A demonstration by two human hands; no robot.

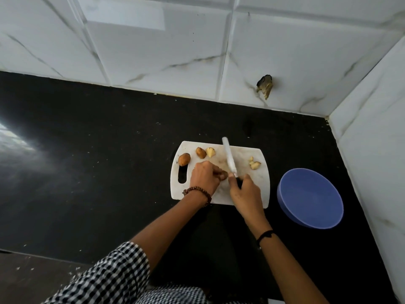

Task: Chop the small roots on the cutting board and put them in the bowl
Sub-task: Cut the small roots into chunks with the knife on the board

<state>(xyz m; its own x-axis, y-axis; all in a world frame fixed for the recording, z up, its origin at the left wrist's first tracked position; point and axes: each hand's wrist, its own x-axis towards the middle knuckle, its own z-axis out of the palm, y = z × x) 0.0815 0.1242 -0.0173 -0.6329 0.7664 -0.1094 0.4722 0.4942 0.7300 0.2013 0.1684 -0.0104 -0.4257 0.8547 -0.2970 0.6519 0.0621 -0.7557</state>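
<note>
A white cutting board point(258, 187) lies on the black counter. My left hand point(205, 177) pinches a small brown root point(222, 174) against the board. My right hand point(246, 191) grips the knife point(229, 157) by its dark handle, the pale blade pointing away over the board just right of that root. Two whole brown roots point(184, 159) point(200, 152) and one partly cut root point(210, 152) lie along the board's far left. Pale chopped pieces point(254, 163) sit near its right edge. The blue bowl point(310, 198) stands right of the board, with nothing visible in it.
The black counter point(87, 172) stretches wide to the left. White marble-patterned tiled walls point(175, 51) close the back and right sides, meeting in a corner behind the bowl. A damaged hole point(265, 85) marks the back wall.
</note>
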